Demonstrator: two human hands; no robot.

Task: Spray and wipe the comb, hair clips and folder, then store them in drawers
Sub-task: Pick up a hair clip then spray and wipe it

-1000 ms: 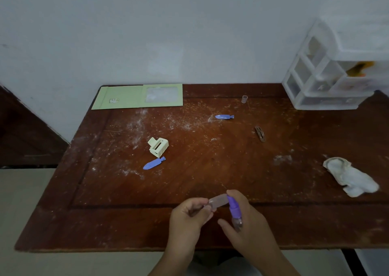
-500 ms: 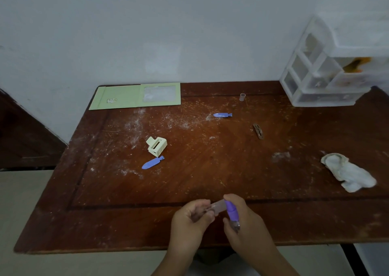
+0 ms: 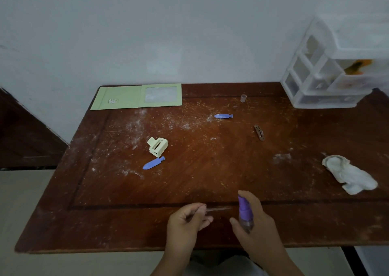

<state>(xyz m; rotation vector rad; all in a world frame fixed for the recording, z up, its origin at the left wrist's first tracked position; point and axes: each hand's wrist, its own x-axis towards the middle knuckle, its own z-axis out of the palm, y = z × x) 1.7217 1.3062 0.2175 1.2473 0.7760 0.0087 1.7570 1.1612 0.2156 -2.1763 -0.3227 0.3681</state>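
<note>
Near the table's front edge my left hand (image 3: 189, 219) pinches a thin pale comb (image 3: 219, 209), seen almost edge-on and pointing right. Just to its right, my right hand (image 3: 255, 223) grips a small spray bottle (image 3: 245, 212) with a purple top, held upright. A green folder (image 3: 126, 97) lies at the back left. On the table lie a cream claw clip (image 3: 157, 146), two blue hair clips (image 3: 153, 163) (image 3: 223, 116) and a brown snap clip (image 3: 259, 132). White plastic drawers (image 3: 324, 80) stand at the back right.
A crumpled white cloth (image 3: 349, 174) lies at the right. A small clear cap (image 3: 243, 98) stands near the back edge. The brown wooden table (image 3: 210, 170) is dusty with white specks. A white wall runs close behind it.
My hands have drawn slightly apart. The comb, seen flat between them before, is now turned edge-on, and the spray bottle stands more upright to its right.
</note>
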